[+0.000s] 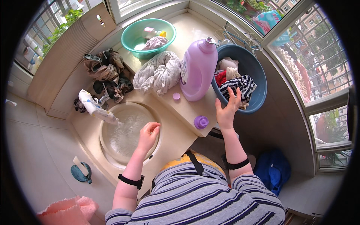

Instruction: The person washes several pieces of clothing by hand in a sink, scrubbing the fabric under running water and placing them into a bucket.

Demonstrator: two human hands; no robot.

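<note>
My right hand (227, 110), fingers spread and nothing in it, is at the near rim of a blue plastic basin (260, 92). Inside that basin lie a black-and-white striped garment (239, 87), a red cloth (220, 77) and pale cloths. Over the right side of a round cream basin (101, 137) is my left hand (147, 137), its fingers curled together with nothing visible between them. Foamy water (123, 135) fills this basin. A cloth-wrapped faucet (95, 108) reaches over it. A purple detergent bottle (198, 73), uncapped, stands on the ledge near a purple cap (201, 122).
A small pink cap (176, 96) lies beside the bottle. Behind are grey-white cloth (159, 73), dark crumpled clothes (108, 73) and a green basin (130, 52) holding a bottle and cloth. Wire hangers (242, 38) lie by the window. A soap dish (80, 171) is at left.
</note>
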